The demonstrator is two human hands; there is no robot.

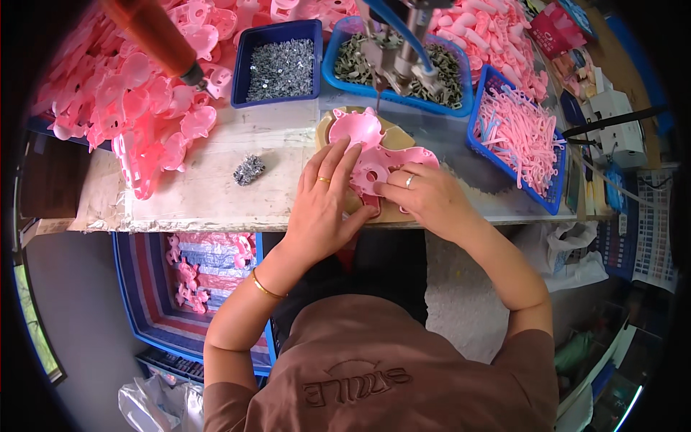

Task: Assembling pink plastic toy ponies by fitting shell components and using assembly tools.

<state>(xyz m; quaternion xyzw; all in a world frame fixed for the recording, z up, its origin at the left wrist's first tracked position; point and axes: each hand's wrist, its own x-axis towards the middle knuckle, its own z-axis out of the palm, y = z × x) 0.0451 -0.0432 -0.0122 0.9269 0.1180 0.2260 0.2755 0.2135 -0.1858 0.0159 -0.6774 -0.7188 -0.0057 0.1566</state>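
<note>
A pink plastic shell (358, 128) with a round bowl-like end, a ring-shaped hole and a side arm lies on a tan fixture block (325, 133) near the table's front edge. My left hand (327, 191), wearing a ring, grips its left side, fingers stretched along the bowl's edge and thumb at the lower end. My right hand (430, 196), also ringed, is closed on the shell's right side, fingers curled against the arm. What lies under its fingertips is hidden. Something red (369, 207) shows beneath the shell by my left thumb.
A pile of pink shells (155, 93) covers the far left, below a hanging orange screwdriver (158, 39). Blue trays hold screws (282, 68) and dark metal clips (356, 61) beneath a machine head (403, 57). A basket of pink sticks (520, 137) stands right; loose screws (249, 170) lie left.
</note>
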